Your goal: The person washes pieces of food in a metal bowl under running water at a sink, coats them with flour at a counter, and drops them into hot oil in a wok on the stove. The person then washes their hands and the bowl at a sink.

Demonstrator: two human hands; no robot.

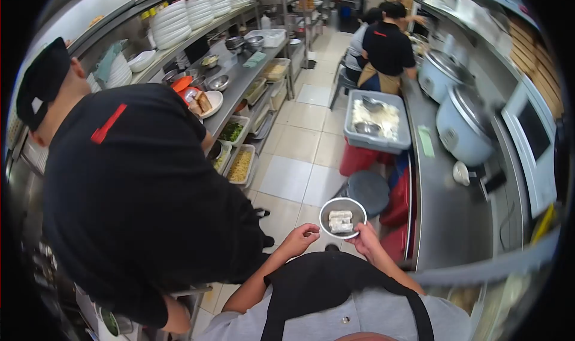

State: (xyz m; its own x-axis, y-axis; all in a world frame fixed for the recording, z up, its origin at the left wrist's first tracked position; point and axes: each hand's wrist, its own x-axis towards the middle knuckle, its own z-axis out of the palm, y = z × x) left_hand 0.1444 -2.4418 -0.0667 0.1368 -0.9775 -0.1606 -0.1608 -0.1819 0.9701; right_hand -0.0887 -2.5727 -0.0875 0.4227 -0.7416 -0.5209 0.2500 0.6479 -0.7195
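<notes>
A round metal bowl point(325, 212) is held in front of my body, its rim gripped at the lower right by my right hand point(363, 239). Inside it lie a few pale, whitish stick-shaped pieces point(341, 220); what they are I cannot make out. Just left of the bowl, apart from its rim, is my left hand point(301, 240), its fingers curled in with nothing visible in them.
A co-worker in black point(138, 179) stands close on my left, by a steel counter point(239, 71) with bowls and food trays. Right are a steel counter point(446, 221) and rice cookers point(461, 125). Ahead stand a grey tub point(377, 138), a dark round lid point(368, 192) and more people.
</notes>
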